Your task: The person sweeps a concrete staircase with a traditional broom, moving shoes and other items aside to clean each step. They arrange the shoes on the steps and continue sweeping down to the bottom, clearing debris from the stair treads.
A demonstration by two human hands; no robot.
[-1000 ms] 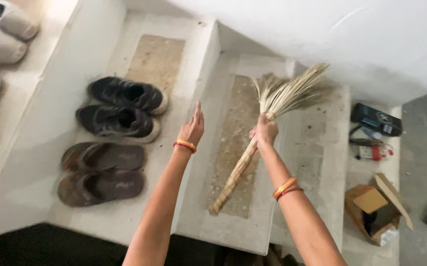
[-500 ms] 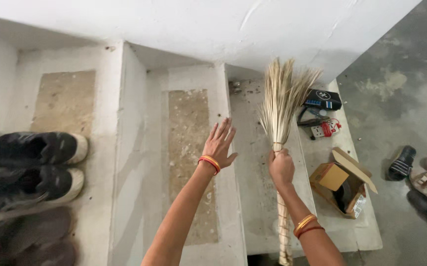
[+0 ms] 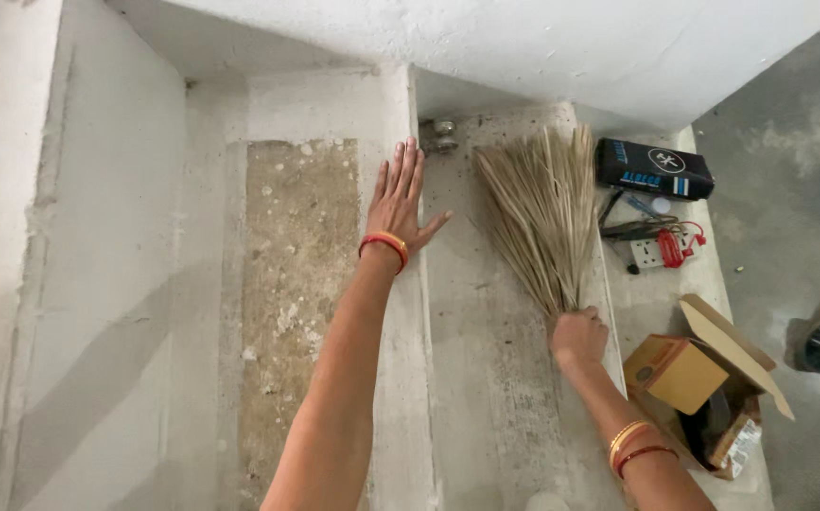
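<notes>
- We see the right hand (image 3: 577, 338) with its grip clenched around the bound neck of a grass broom (image 3: 538, 213), whose bristles fan out flat on the concrete step (image 3: 486, 360), reaching toward the white wall (image 3: 542, 47).
- The left hand (image 3: 401, 194) has its grip spread wide, palm flat on the raised edge between the steps, holding nothing.
- In our judgement, a wide stroke to the right could snag the bristles on the power strip (image 3: 661, 251) with its red cord, or knock the black pouch (image 3: 654, 168) just beside the bristle tips.
- A small round metal object (image 3: 442, 132) in the corner could be flicked away by the bristles.
- The open cardboard box (image 3: 703, 374) sits just right of the broom hand; we cannot tell what it contains.
</notes>
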